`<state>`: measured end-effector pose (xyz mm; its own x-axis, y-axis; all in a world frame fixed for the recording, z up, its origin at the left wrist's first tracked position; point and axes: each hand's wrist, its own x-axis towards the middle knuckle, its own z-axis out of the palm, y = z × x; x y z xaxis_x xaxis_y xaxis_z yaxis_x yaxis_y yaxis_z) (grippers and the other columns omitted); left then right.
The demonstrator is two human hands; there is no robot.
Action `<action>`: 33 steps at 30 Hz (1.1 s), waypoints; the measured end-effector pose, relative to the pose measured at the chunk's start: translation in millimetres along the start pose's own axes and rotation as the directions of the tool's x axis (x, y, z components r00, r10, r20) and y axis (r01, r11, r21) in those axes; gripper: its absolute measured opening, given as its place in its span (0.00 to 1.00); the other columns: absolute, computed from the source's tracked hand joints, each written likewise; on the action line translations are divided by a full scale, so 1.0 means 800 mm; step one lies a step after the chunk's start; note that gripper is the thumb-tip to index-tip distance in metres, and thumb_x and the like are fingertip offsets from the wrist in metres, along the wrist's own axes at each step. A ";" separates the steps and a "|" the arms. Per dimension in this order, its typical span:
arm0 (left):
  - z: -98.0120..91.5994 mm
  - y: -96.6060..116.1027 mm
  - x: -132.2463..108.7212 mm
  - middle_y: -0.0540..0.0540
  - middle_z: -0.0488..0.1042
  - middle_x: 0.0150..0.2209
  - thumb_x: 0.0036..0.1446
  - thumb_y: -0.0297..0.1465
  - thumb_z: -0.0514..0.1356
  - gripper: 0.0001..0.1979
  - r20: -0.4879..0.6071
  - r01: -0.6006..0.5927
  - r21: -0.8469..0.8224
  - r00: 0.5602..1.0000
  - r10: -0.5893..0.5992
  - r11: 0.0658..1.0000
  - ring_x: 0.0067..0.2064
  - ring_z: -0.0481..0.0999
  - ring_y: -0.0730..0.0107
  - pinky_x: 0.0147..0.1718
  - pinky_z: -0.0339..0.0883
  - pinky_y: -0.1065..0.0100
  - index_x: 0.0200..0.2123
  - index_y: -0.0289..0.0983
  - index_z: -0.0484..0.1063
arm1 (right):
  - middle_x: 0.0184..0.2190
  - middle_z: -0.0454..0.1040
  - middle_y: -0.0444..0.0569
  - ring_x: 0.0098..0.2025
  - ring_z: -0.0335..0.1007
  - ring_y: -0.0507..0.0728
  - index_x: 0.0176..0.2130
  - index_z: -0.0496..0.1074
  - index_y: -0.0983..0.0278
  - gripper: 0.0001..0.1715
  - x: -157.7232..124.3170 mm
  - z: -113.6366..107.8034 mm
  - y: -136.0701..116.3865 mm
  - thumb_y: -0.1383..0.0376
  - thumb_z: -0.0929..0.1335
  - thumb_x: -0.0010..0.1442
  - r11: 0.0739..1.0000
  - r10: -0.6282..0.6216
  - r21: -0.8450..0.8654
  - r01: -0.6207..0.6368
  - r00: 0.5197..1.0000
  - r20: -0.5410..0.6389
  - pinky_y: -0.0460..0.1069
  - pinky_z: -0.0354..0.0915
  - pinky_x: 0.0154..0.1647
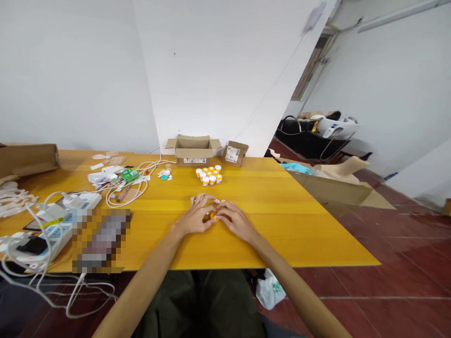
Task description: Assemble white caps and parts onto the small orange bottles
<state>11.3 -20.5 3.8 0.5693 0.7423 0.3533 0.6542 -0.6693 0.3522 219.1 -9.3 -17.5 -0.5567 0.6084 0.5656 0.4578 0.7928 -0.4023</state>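
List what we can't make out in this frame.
All head view:
Orange item: partly covered by left hand and right hand; full shape unclear.
White pieces just beyond the hands: too small to identify.
Label on the smaller cardboard box: text too small to read.
Dark device: pixelated, details unreadable.
Left-edge cardboard box: cut off by the frame.

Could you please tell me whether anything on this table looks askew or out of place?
Slightly: white cables sprawl in loops across the left of the table, some hanging over its near edge, which looks untidy. The smaller cardboard box also sits at an angle beside the larger box.
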 end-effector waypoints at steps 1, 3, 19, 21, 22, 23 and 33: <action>0.000 0.000 0.000 0.42 0.66 0.59 0.59 0.35 0.59 0.09 -0.004 -0.004 -0.001 1.000 0.004 1.000 0.60 0.59 0.48 0.59 0.54 0.44 0.42 0.43 0.76 | 0.43 0.76 0.50 0.47 0.74 0.58 0.38 0.76 0.57 0.10 0.000 0.000 0.000 0.67 0.65 0.67 1.000 0.001 0.000 -0.001 1.000 0.001 0.56 0.71 0.48; 0.000 -0.001 0.000 0.42 0.66 0.59 0.59 0.35 0.59 0.09 -0.012 -0.017 -0.002 1.000 0.017 1.000 0.60 0.60 0.49 0.58 0.54 0.45 0.41 0.43 0.76 | 0.43 0.76 0.50 0.47 0.74 0.58 0.38 0.76 0.57 0.10 0.000 0.000 -0.001 0.67 0.65 0.67 1.000 0.002 0.003 -0.002 1.000 0.000 0.56 0.71 0.49; -0.001 0.001 0.001 0.42 0.67 0.59 0.59 0.35 0.59 0.09 0.010 -0.007 0.015 1.000 0.007 1.000 0.60 0.60 0.49 0.58 0.54 0.45 0.42 0.43 0.76 | 0.43 0.76 0.51 0.47 0.73 0.58 0.39 0.76 0.58 0.11 -0.001 -0.003 -0.006 0.68 0.64 0.67 0.999 -0.024 -0.030 0.024 1.000 -0.005 0.56 0.71 0.48; 0.000 0.000 0.000 0.42 0.66 0.59 0.59 0.35 0.59 0.09 0.012 -0.002 0.018 1.000 0.002 1.000 0.61 0.60 0.49 0.59 0.54 0.45 0.42 0.43 0.76 | 0.43 0.76 0.51 0.46 0.73 0.58 0.39 0.76 0.58 0.11 -0.001 -0.003 -0.006 0.69 0.64 0.67 0.998 -0.036 -0.045 0.035 0.999 -0.010 0.55 0.72 0.48; 0.000 0.000 0.000 0.42 0.66 0.59 0.59 0.35 0.59 0.10 0.009 -0.002 0.017 1.000 0.002 1.000 0.61 0.59 0.48 0.59 0.53 0.44 0.43 0.43 0.76 | 0.43 0.76 0.51 0.46 0.73 0.58 0.39 0.76 0.58 0.11 -0.002 -0.003 -0.007 0.69 0.64 0.67 0.998 -0.040 -0.052 0.039 0.999 -0.011 0.55 0.72 0.48; 0.000 -0.001 0.000 0.42 0.66 0.59 0.59 0.35 0.59 0.10 0.005 -0.005 0.016 1.000 0.005 1.000 0.61 0.59 0.48 0.59 0.53 0.44 0.43 0.43 0.76 | 0.43 0.76 0.51 0.46 0.74 0.59 0.39 0.76 0.58 0.12 -0.002 -0.003 -0.007 0.69 0.64 0.67 0.997 -0.041 -0.059 0.040 0.999 -0.011 0.55 0.72 0.48; -0.001 -0.001 0.001 0.42 0.67 0.59 0.58 0.35 0.60 0.12 -0.005 -0.002 0.010 1.000 0.002 1.000 0.60 0.60 0.49 0.59 0.54 0.46 0.45 0.44 0.75 | 0.41 0.76 0.50 0.45 0.74 0.58 0.40 0.74 0.58 0.10 -0.003 -0.007 -0.013 0.68 0.63 0.67 0.999 -0.004 -0.051 0.002 0.999 -0.034 0.55 0.72 0.48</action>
<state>10.4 -19.4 4.5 0.5686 0.7406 0.3580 0.6576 -0.6707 0.3430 219.6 -19.1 -10.1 -0.5345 0.6040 0.5912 0.4915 0.7912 -0.3640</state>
